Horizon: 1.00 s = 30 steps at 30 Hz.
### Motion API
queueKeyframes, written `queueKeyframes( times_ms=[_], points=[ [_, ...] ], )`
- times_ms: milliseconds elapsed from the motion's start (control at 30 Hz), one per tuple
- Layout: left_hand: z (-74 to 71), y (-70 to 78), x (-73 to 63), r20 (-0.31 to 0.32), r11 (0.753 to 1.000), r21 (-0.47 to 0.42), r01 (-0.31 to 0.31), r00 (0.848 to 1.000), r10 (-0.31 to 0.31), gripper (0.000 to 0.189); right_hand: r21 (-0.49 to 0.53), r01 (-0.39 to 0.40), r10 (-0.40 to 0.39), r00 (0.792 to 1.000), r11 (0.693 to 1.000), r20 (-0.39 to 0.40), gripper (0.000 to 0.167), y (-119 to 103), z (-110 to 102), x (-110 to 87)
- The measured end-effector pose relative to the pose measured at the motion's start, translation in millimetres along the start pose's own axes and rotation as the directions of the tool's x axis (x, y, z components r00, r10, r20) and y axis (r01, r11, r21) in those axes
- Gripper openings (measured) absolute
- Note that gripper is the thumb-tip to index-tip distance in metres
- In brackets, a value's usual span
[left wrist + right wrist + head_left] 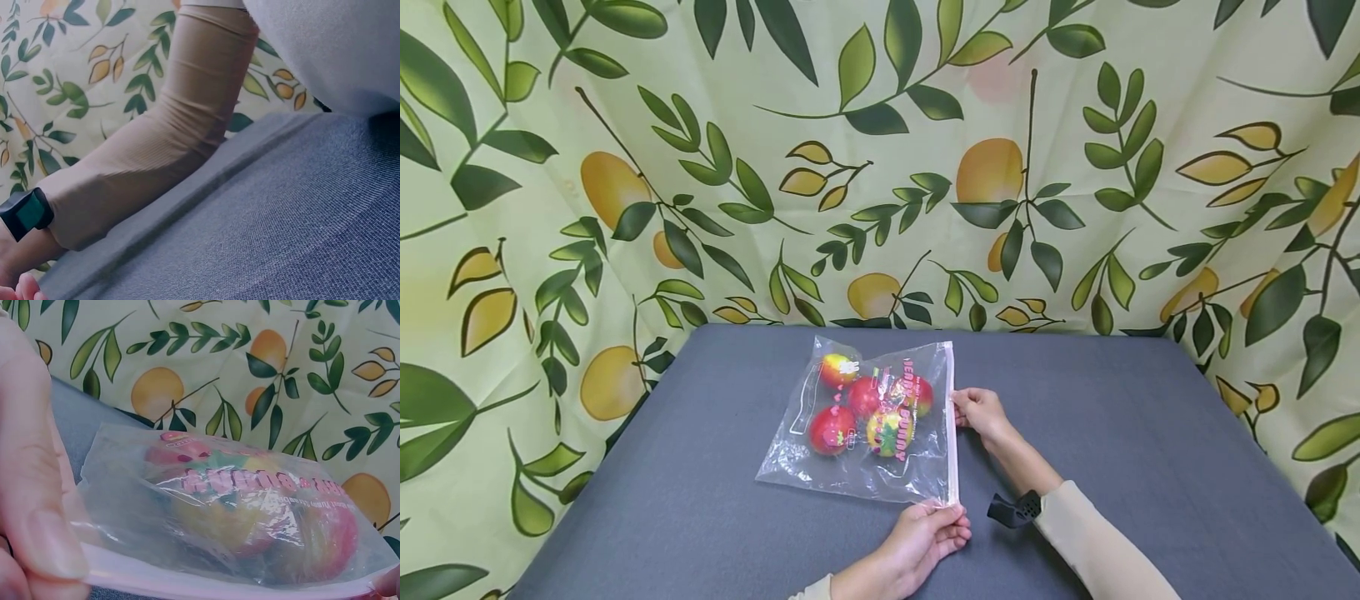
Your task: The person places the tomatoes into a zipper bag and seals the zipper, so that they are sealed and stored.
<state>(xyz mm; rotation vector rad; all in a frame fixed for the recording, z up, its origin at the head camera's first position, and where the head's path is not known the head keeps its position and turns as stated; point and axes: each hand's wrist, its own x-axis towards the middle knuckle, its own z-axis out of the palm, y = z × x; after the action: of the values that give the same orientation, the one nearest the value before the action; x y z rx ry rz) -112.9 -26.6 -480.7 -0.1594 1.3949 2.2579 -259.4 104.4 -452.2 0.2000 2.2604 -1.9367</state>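
Observation:
A clear plastic zip bag [865, 479] with pink printed lettering lies on the table, several round red and yellow fruits [832, 431] inside it. Its pale pink zip strip [951, 450] runs along the right side. At the strip's near corner, my left hand [921, 546] pinches the bag between thumb and fingers. Farther up the same strip, my right hand [981, 411] pinches the edge. The right wrist view shows the strip [237, 590] stretched between the left fingers [47, 531] and a bit of the right hand at the lower right corner.
The dark grey table [1120, 442] extends on both sides of the bag. Behind it hangs a cloth [880, 167] printed with leaves and fruit. A black wrist camera [1015, 508] is strapped to the right wrist, next to the beige sleeve [1093, 533].

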Motion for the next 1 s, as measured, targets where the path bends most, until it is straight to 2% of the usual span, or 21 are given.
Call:
queueKeyframes(
  times_ms=[1000],
  points=[
    [3.3,-2.7,-0.3,-0.014,1.000,0.002,0.021,1.000,-0.021,0.006,0.025,0.003,-0.003,1.000,1.000,0.008,0.028,-2,-3,14.0]
  ],
)
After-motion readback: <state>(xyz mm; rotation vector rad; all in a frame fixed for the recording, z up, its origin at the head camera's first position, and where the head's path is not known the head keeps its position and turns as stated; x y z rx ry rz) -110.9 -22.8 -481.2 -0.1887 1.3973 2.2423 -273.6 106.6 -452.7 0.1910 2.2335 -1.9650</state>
